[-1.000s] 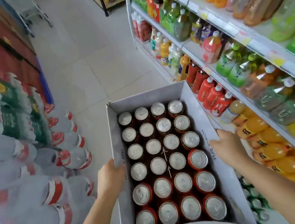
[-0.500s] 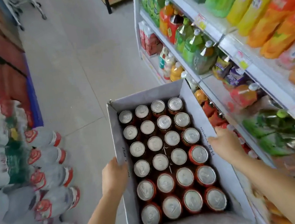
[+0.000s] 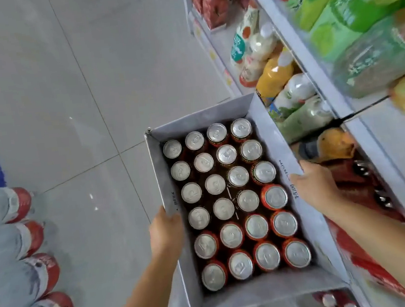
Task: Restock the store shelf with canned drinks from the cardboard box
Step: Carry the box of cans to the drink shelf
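An open grey cardboard box is held in front of me, packed with several red cans with silver tops. My left hand grips the box's left wall, fingers hidden on the outside. My right hand grips the right wall, thumb on the rim. The store shelf stands just right of the box, filled with bottled drinks.
Bottles in white, orange and green crowd the shelves at right, and red cartons stand farther back. Shrink-wrapped packs of red-capped bottles lie on the floor at left. Grey tiled aisle floor stretches ahead.
The view has tilted down and moved nearer the shelf. The box has dropped lower beside the shelf. Both hands keep their grip on the box walls.
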`<control>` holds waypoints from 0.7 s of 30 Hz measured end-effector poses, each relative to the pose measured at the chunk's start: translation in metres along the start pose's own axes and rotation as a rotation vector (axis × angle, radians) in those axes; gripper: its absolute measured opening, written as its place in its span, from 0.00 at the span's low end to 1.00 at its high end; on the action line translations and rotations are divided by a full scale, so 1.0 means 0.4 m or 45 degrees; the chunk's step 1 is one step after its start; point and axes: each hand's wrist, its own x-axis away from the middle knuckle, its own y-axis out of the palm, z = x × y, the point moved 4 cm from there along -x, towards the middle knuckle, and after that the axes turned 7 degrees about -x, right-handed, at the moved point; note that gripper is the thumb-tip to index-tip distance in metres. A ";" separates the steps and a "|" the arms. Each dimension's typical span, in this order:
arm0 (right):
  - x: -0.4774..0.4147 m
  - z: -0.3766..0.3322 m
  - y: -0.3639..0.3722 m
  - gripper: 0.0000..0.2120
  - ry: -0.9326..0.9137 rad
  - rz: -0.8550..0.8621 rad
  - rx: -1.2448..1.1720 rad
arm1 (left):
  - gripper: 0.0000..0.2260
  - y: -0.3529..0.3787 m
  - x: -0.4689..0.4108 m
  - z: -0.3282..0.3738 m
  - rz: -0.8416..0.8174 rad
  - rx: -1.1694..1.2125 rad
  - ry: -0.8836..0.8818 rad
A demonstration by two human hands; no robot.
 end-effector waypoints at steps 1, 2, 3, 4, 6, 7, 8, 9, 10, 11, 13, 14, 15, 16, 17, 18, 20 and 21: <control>-0.056 0.015 0.039 0.07 -0.010 0.006 0.006 | 0.04 0.045 -0.060 0.005 -0.003 -0.019 -0.004; -0.110 0.031 0.075 0.06 -0.013 0.012 -0.002 | 0.04 0.091 -0.118 0.010 -0.010 -0.037 -0.006; -0.165 0.055 0.116 0.06 -0.009 0.018 -0.028 | 0.05 0.132 -0.170 0.016 -0.017 -0.041 -0.012; -0.211 0.077 0.154 0.05 0.008 0.016 -0.053 | 0.06 0.172 -0.216 0.019 -0.027 -0.030 -0.016; -0.298 0.125 0.229 0.06 0.034 0.006 -0.072 | 0.07 0.245 -0.301 0.017 -0.031 0.009 -0.014; -0.339 0.149 0.264 0.06 0.046 0.001 -0.079 | 0.07 0.278 -0.343 0.014 -0.027 0.016 -0.009; -0.373 0.168 0.297 0.06 0.060 -0.014 -0.088 | 0.08 0.308 -0.383 0.009 -0.020 0.018 -0.006; -0.409 0.195 0.332 0.06 0.068 -0.038 -0.078 | 0.08 0.335 -0.418 0.006 -0.016 0.014 -0.001; -0.441 0.214 0.361 0.08 0.066 -0.049 -0.084 | 0.09 0.359 -0.450 0.006 -0.014 0.012 0.004; -0.472 0.229 0.384 0.11 0.059 -0.044 -0.078 | 0.08 0.385 -0.479 0.004 -0.012 0.019 0.003; -0.527 0.265 0.430 0.15 0.048 -0.049 -0.091 | 0.08 0.426 -0.523 -0.001 -0.003 0.044 -0.010; -0.550 0.281 0.449 0.15 0.045 -0.056 -0.078 | 0.08 0.446 -0.540 -0.006 0.001 0.061 -0.014; -0.562 0.283 0.464 0.15 0.042 -0.059 -0.059 | 0.08 0.463 -0.552 -0.013 0.008 0.081 -0.019; -0.571 0.282 0.474 0.16 0.042 -0.049 -0.043 | 0.09 0.480 -0.561 -0.020 0.017 0.096 -0.018; -0.569 0.261 0.476 0.16 0.024 -0.034 -0.037 | 0.09 0.497 -0.568 -0.028 0.030 0.104 -0.012; -0.572 0.253 0.481 0.15 0.012 -0.029 -0.037 | 0.09 0.514 -0.571 -0.037 0.048 0.108 -0.005; -0.581 0.254 0.493 0.09 -0.002 -0.032 -0.040 | 0.10 0.547 -0.571 -0.053 0.087 0.126 0.014; -0.585 0.260 0.500 0.09 -0.013 -0.032 -0.056 | 0.10 0.562 -0.570 -0.062 0.106 0.139 0.019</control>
